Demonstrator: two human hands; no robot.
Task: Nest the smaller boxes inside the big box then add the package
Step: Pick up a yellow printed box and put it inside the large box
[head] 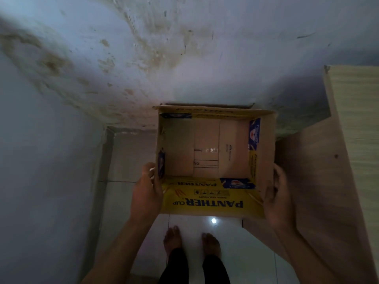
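An open cardboard box [264,144] with yellow "PANTHER CUP" flaps is held in front of me, above the floor. Its inside shows only a bare taped bottom. My left hand [146,193] grips the box's left wall near the front corner. On the opposite side, my right hand [275,199] holds the right wall and the yellow front flap. No smaller boxes or package are in view.
A stained, peeling white wall [143,58] fills the back and left. A light wooden cabinet [336,160] stands at the right, close to the box. Below is a glossy white tiled floor [235,249] with my bare feet [192,240].
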